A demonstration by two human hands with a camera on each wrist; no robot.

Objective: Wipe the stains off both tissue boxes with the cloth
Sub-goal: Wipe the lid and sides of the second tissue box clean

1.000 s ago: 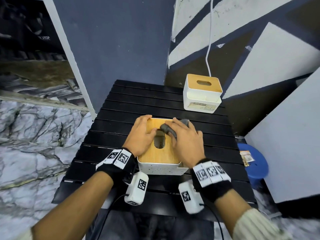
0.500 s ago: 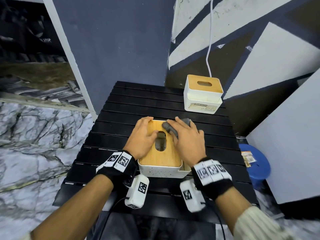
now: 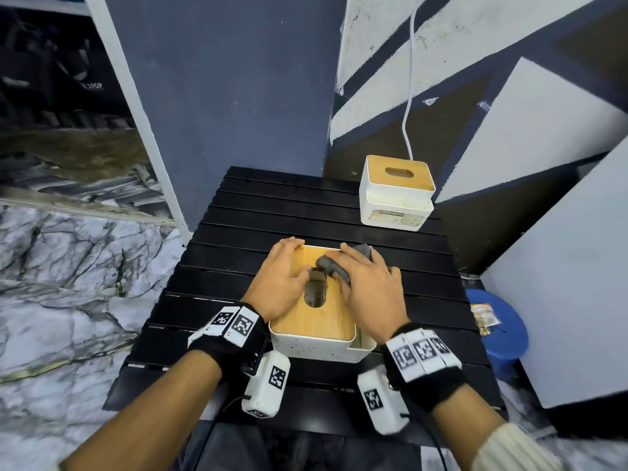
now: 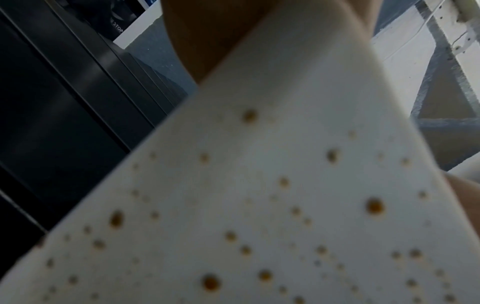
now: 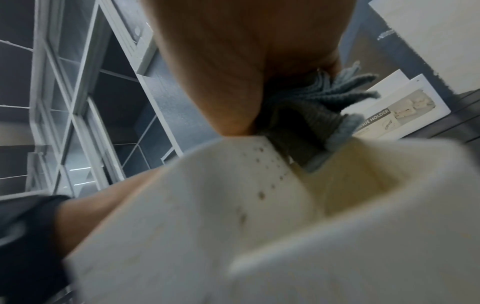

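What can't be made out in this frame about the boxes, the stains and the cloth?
- Near tissue box: right wall, head view, hidden by the right hand.
- Cloth: mostly under that hand's fingers; its contact with the wood lid unclear.
- Brown stains: left wrist view, blurred; extent cut off by the frame edge.
- Far tissue box: stains too small to tell; label unreadable.
- Left hand: fingertips past the far rim, hidden.

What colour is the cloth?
Grey cloth, with lighter blue-grey edges; clearest in the right wrist view.
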